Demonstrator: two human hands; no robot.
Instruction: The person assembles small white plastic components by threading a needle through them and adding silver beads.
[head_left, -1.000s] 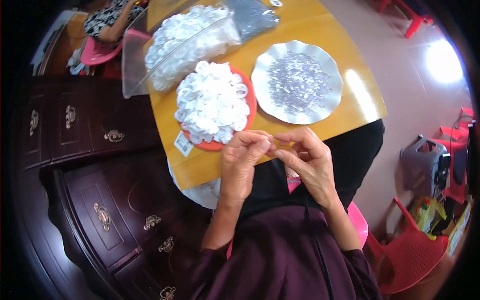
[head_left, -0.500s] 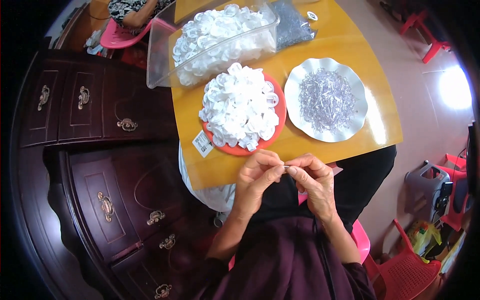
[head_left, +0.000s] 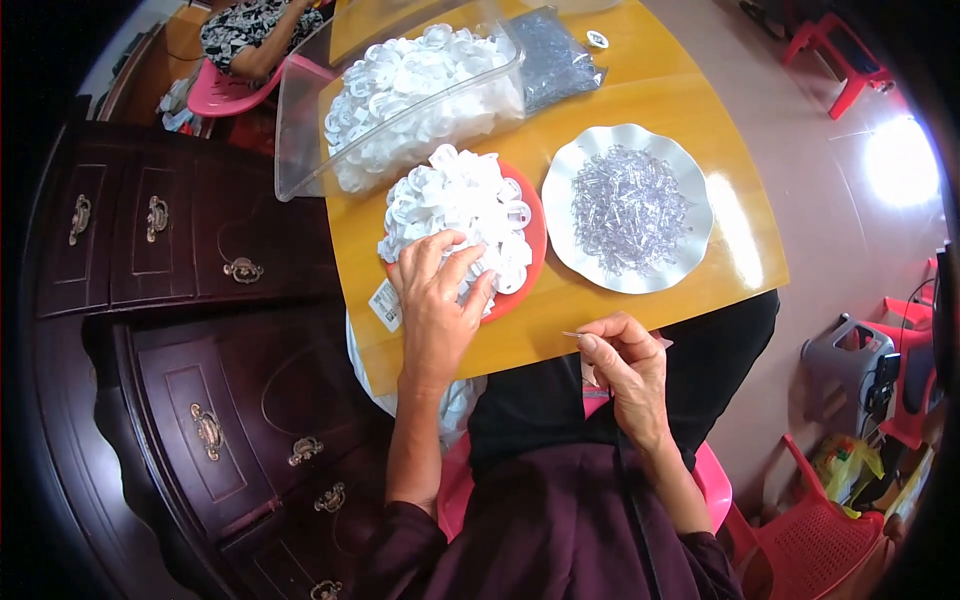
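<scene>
In the head view, the left hand [head_left: 437, 305] stretches forward, bent fingers apart over white plastic pieces [head_left: 450, 198] on a red plate [head_left: 537, 238], contact unclear. The right hand [head_left: 634, 378] clamps a thin sliver [head_left: 571, 334] in its fingers near the desk [head_left: 665, 85], one end hidden.

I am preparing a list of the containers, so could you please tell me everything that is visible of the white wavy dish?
The white dish is round and shallow, with a scalloped rim and a smooth, slightly shiny surface; its material is uncertain. It sits upright on the yellow table, to the right of the red plate; whether they touch is hard to tell. A loose heap of small clear pieces covers its middle, leaving the rim bare. No hand touches it.
</scene>
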